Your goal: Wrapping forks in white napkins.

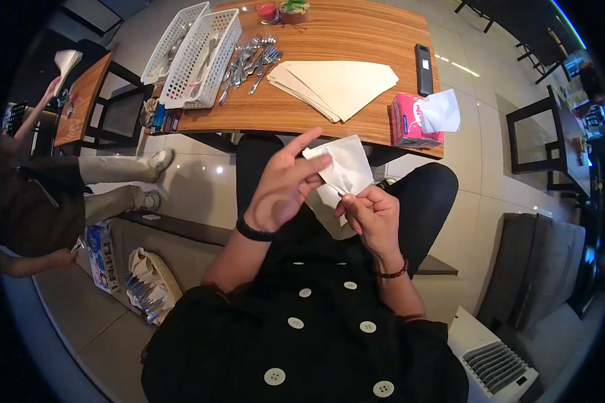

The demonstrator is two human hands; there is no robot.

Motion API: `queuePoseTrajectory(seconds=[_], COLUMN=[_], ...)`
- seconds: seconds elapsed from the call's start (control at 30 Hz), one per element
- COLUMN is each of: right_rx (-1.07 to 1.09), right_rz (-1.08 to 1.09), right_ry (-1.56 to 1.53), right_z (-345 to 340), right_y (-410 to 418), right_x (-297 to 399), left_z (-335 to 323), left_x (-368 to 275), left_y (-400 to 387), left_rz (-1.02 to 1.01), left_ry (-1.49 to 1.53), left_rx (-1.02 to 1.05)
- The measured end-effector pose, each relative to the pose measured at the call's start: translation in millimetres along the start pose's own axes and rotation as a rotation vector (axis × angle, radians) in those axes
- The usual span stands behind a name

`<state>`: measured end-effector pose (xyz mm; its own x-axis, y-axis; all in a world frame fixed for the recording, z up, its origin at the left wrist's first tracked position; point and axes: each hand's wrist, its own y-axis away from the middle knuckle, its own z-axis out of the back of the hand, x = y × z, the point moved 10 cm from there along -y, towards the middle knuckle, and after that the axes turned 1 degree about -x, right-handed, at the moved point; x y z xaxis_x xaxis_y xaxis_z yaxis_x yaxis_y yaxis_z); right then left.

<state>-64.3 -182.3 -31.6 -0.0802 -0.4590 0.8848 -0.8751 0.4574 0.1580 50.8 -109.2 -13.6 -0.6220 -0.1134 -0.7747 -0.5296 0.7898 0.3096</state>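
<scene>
My right hand (370,216) pinches the lower corner of a folded white paper napkin (350,161) above my lap. On the napkin's left edge are the fingers of my left hand (287,184), the index finger pointing up and away from the paper. Whether something is wrapped in the napkin's gathered corner, I cannot tell. Just beyond, on the wooden table (333,40), lies a fanned stack of cream paper sheets (343,85). Loose metal forks and other cutlery (249,58) form a pile to its left.
Two white perforated baskets (204,65) hold cutlery at the table's left. A pink tissue pack (408,121) and a black device (423,70) are at right. A woven basket of wrapped cutlery (151,287) rests on the left bench. Another person (40,201) stands there holding paper.
</scene>
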Motion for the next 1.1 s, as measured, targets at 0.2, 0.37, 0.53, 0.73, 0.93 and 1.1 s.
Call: queuePoseTrajectory(seconds=[0.2, 0.37, 0.53, 0.73, 0.93, 1.1], right_rx=[-0.029, -0.012, -0.023, -0.012, -0.047, -0.068], right_rz=[0.017, -0.006, -0.003, 0.003, -0.021, -0.036], right_ry=[0.020, 0.047, 0.086, 0.053, 0.095, 0.060], right_z=[3.6, -2.9, -4.1, -7.7, 1.7, 9.0], right_y=[0.0, 0.9, 0.4, -0.9, -2.7, -3.3], right_x=[8.5, 5.0, 6.4, 10.4, 3.9, -0.9], left_z=[17.3, -9.4, -13.5, -16.9, -6.0, 1.5], left_x=[-3.5, 15.5, 8.1, 10.9, 25.9, 27.3], left_y=[-7.2, 15.4, 12.0, 6.5, -9.8, -29.1], left_rz=[-0.090, -0.095, -0.103, -0.019, 0.097, 0.177], left_ry=[0.351, 0.188, 0.190, 0.303, 0.379, 0.360], left_rx=[-0.072, -0.031, -0.084, -0.054, -0.118, -0.076])
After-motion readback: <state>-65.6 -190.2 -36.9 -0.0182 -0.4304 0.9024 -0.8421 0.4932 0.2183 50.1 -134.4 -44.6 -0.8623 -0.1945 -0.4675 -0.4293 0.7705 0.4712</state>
